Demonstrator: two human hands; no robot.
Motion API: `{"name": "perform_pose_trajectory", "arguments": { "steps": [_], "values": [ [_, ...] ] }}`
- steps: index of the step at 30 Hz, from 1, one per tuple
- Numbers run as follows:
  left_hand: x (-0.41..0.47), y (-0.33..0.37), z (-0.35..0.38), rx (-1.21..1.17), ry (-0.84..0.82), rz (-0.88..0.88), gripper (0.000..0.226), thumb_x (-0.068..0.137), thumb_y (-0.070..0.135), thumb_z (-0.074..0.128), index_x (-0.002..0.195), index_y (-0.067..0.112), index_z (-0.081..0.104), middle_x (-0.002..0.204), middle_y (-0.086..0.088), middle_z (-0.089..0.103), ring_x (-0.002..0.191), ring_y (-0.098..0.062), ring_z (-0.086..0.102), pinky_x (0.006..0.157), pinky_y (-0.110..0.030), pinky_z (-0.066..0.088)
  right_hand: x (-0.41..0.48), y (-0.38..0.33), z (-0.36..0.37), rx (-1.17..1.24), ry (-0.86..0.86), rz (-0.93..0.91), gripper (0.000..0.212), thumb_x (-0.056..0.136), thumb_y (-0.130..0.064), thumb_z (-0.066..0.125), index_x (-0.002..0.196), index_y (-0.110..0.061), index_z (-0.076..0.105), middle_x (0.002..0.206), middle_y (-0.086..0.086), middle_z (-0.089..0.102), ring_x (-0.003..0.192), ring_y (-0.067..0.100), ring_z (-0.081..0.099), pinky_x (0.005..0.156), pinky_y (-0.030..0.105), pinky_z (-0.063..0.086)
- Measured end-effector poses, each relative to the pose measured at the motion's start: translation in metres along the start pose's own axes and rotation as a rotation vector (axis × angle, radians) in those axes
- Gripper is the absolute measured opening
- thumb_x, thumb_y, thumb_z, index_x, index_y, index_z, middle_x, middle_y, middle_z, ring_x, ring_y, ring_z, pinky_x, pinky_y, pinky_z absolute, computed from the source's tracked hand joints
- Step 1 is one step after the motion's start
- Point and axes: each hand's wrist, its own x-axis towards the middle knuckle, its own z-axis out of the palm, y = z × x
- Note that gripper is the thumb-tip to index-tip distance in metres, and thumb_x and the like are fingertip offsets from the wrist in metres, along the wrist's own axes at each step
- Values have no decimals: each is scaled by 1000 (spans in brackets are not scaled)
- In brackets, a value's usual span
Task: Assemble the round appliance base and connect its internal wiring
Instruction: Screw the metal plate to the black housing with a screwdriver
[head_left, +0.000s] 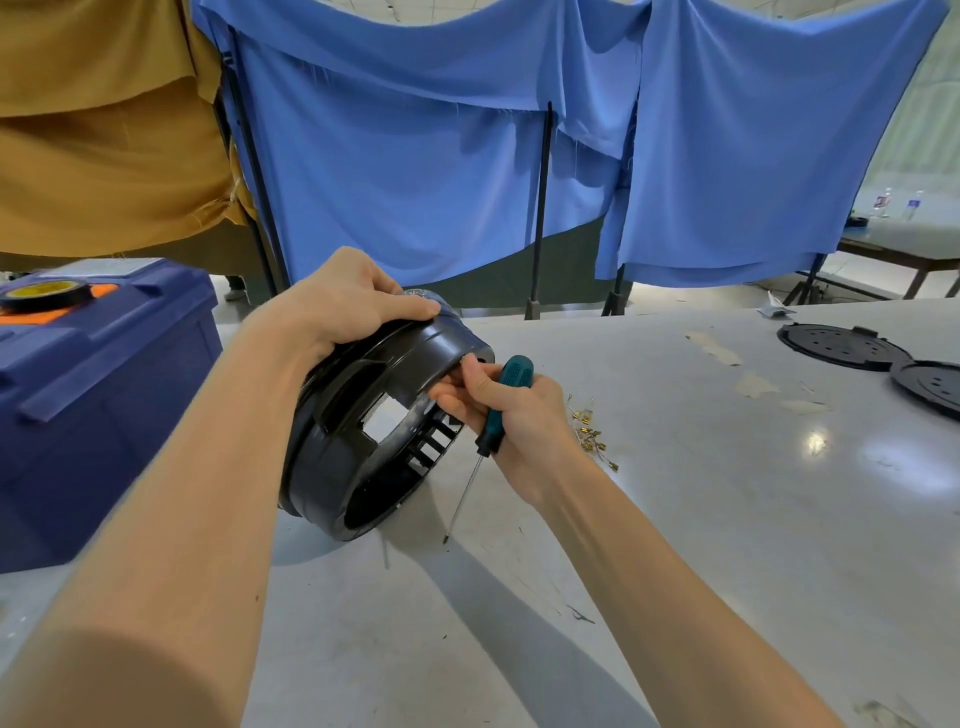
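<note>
A black round appliance base stands tilted on its edge on the grey table, its open side toward me. My left hand grips its top rim from above. My right hand holds a teal-handled screwdriver in its palm, shaft pointing down toward the table, while its thumb and fingers pinch at the base's right rim. A bundle of thin wires with brass terminals lies on the table just right of my right hand.
A dark blue plastic box with a roll of tape on its lid stands at the left. Two black round plates lie at the far right of the table. Blue and tan cloths hang behind.
</note>
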Motion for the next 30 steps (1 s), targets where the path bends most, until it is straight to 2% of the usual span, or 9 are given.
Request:
{"name": "perform_pose_trajectory", "arguments": {
  "steps": [2, 4, 7, 12, 16, 25, 28, 30],
  "values": [
    [0, -2, -4, -24, 4, -17, 35, 74, 40, 82, 63, 8, 74, 58, -6, 68, 47, -11, 61, 45, -20, 49, -1, -3, 1, -66, -31, -48, 16, 91, -4, 63, 79, 4, 70, 80, 20, 74, 69, 26, 74, 62, 23, 59],
    [-1, -4, -5, -68, 15, -26, 34, 74, 41, 81, 60, 11, 74, 56, -3, 69, 46, -10, 62, 44, -19, 48, -2, -4, 1, -118, -40, -74, 13, 91, -2, 62, 82, 4, 70, 81, 19, 74, 71, 29, 74, 61, 23, 59],
    [-4, -4, -6, -95, 8, -31, 33, 74, 42, 81, 64, 11, 75, 58, -3, 70, 47, -10, 65, 45, -20, 50, -2, -5, 1, -140, -45, -84, 13, 91, -2, 63, 81, 1, 71, 83, 19, 74, 73, 30, 74, 62, 24, 59],
    [-10, -9, -15, -171, -18, -76, 30, 71, 43, 81, 70, 14, 78, 67, -10, 74, 54, -20, 70, 44, -25, 53, -2, -4, -5, -83, -32, -64, 18, 92, -2, 61, 77, 1, 71, 85, 21, 74, 76, 31, 74, 66, 25, 60],
    [-12, -14, -20, -216, -17, -94, 27, 68, 44, 81, 74, 17, 79, 73, -9, 75, 57, -18, 71, 46, -23, 53, -2, -4, -5, -78, -66, -39, 15, 92, -2, 61, 81, 2, 71, 89, 22, 74, 81, 32, 74, 67, 25, 60],
    [-14, -21, -31, -296, -24, -102, 44, 61, 46, 80, 84, 8, 78, 79, -13, 75, 62, -19, 70, 51, -24, 56, 3, -6, 3, -83, -139, -82, 15, 94, -2, 58, 96, 11, 65, 95, 23, 73, 89, 35, 73, 75, 27, 60],
    [-15, -23, -33, -341, -42, -115, 39, 64, 46, 78, 80, 11, 79, 79, -13, 75, 59, -18, 70, 50, -25, 56, 4, -7, 7, -44, -152, -114, 13, 94, -1, 58, 93, 9, 66, 98, 25, 72, 93, 38, 71, 82, 32, 59],
    [-15, -24, -33, -312, -59, -120, 37, 66, 51, 75, 73, 15, 79, 74, -10, 75, 55, -15, 69, 47, -22, 53, 4, -9, 9, -17, -158, -130, 11, 93, 0, 59, 90, 7, 67, 97, 24, 73, 92, 37, 72, 81, 32, 59]
  ]
}}
